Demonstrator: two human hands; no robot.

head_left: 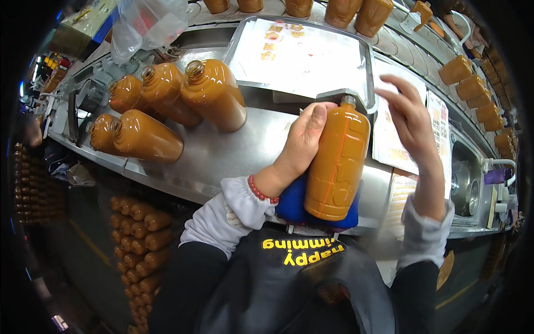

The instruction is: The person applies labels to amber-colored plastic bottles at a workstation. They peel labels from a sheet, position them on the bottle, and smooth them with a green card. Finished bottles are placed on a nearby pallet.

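My left hand (305,136) is wrapped round the upper side of a caramel-brown glass bottle (337,167) with raised shapes on its front. The bottle leans with its bare neck away from me, and a thin red line runs down it. Under its lower end is a blue support (290,201). To the right of the bottle neck, my right hand (409,114) is raised with its fingers apart, slightly blurred and holding nothing. Just beyond the bottle, a metal tray (371,72) bears a white sheet (300,64) with small orange-brown decals (271,44) on it.
Several brown bottles (214,97) stand on the steel worktop (206,161) at left. Printed sheets (389,139) lie beneath my right hand, beside a sink (464,178). More bottles ride a conveyor (417,53) at the back. Stacked bottles (144,222) fill the lower left.
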